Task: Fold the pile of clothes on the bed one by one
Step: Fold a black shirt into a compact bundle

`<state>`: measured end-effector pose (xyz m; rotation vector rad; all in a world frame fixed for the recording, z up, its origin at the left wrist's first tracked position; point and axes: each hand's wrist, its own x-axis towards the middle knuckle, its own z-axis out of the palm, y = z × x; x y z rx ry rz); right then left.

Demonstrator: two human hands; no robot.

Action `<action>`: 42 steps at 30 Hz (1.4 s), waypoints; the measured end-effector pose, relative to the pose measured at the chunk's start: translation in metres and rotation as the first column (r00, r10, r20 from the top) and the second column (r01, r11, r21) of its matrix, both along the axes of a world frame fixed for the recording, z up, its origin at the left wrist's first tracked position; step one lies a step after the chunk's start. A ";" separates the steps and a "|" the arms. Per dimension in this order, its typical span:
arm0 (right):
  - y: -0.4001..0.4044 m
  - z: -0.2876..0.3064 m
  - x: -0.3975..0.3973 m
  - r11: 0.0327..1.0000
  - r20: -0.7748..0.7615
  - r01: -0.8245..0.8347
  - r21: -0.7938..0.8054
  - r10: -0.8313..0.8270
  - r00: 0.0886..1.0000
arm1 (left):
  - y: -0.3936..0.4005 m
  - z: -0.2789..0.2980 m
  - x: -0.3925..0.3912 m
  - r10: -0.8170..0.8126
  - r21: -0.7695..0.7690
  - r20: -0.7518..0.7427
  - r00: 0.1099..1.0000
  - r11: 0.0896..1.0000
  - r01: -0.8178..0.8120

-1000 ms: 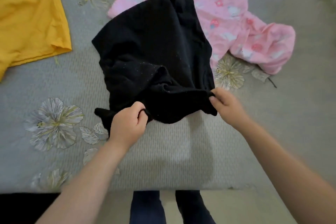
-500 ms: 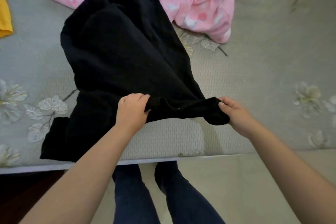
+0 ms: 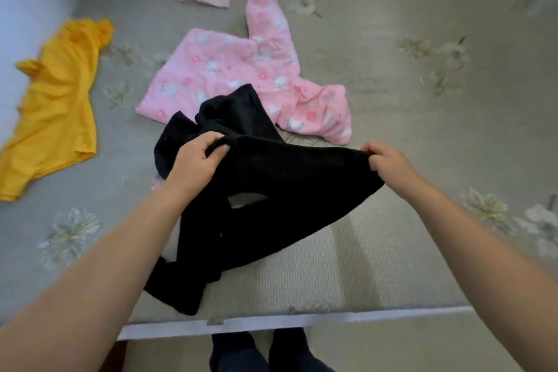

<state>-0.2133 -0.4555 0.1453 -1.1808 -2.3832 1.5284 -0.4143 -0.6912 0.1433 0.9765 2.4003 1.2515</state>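
Both hands, left hand and right hand, pinched one edge of the black garment, stretched crosswise between them, its remainder hanging toward the bed edge.

Matt black cloth garment
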 end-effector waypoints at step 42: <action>-0.057 0.305 0.227 -0.204 -0.422 0.498 0.843 0.322 0.847 | -0.080 0.307 0.173 0.145 0.200 -0.932 0.332 0.970 0.136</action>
